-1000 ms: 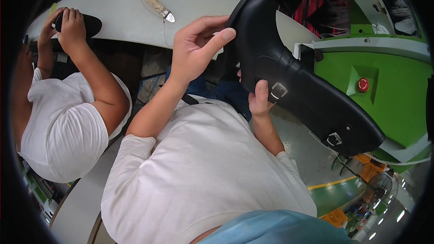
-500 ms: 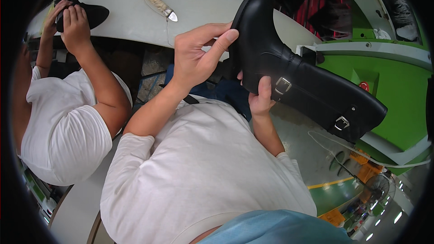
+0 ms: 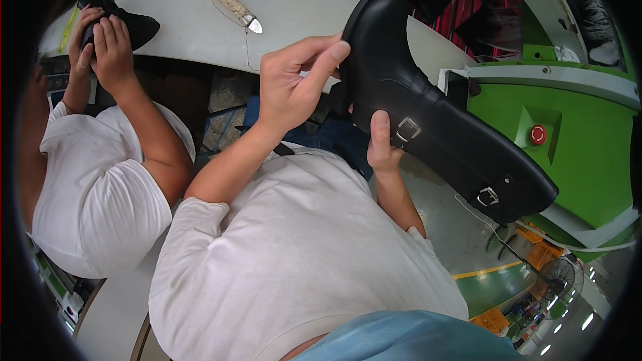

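Observation:
A tall black boot with two silver buckles lies tilted in front of me, its toe pointing up and away, its shaft running down to the right. My right hand grips it near the heel and ankle, thumb on top by the upper buckle; the other fingers are mostly hidden behind the boot. Thumb and forefinger of my left hand are pinched together at the sole's edge near the toe. Whether a small piece sits in that pinch I cannot make out.
On the white table lies a knife with a wrapped handle and a cord. At left a co-worker holds a black shoe. A green machine with a red button stands right; a fan is beyond.
The boot has shifted slightly, its shaft end lower and a little left, and its toe now shows more fully. My left hand still pinches at the sole edge. The co-worker's hands have moved slightly.

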`<state>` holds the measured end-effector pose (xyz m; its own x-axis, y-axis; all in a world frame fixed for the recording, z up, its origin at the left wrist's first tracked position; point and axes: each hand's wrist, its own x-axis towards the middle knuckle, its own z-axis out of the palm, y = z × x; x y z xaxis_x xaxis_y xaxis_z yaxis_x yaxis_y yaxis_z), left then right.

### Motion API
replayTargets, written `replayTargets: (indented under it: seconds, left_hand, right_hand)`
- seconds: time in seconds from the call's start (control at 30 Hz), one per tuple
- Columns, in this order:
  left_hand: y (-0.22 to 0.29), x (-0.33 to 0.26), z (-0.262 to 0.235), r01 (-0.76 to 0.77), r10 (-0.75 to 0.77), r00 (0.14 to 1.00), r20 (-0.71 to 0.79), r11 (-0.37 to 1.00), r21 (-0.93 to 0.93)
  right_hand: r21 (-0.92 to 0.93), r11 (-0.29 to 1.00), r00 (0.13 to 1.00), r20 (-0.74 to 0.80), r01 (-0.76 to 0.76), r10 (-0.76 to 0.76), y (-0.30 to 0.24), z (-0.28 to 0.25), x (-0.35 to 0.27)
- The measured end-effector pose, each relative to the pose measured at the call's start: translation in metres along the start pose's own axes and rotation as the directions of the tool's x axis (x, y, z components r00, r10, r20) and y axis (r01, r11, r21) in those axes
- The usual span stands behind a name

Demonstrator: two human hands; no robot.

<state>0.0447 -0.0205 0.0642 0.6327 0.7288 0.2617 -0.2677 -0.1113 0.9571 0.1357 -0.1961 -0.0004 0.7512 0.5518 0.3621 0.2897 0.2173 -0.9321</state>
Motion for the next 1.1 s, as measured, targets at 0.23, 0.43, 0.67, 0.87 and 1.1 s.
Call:
replayTargets:
  seconds: [0.23, 0.43, 0.67, 0.87, 1.1]
  left_hand:
    - [0.019, 0.009, -0.004, -0.068, 0.07, 0.996, 0.049, 0.997, -0.048]
    - [0.014, 0.009, 0.0, -0.032, 0.032, 0.999, 0.025, 0.999, 0.014]
    - [-0.007, 0.004, 0.008, 0.038, -0.035, 0.998, 0.05, 0.997, -0.06]
    - [-0.009, 0.005, 0.009, 0.049, -0.043, 0.996, 0.075, 0.996, -0.073]
    - [-0.011, 0.005, 0.012, 0.029, -0.026, 0.999, 0.041, 0.996, -0.085]
  right_hand:
    - [0.042, 0.999, 0.998, 0.053, -0.027, 0.024, -0.008, -0.004, 0.003]
    - [0.04, 0.998, 0.998, 0.036, -0.048, 0.047, -0.011, -0.006, 0.003]
    - [0.149, 0.974, 0.985, 0.023, -0.173, 0.171, -0.013, -0.01, 0.004]
    - [0.219, 0.941, 0.965, 0.029, -0.259, 0.259, -0.022, -0.008, 0.007]
    - [0.186, 0.955, 0.973, 0.029, -0.232, 0.231, -0.022, -0.012, 0.009]
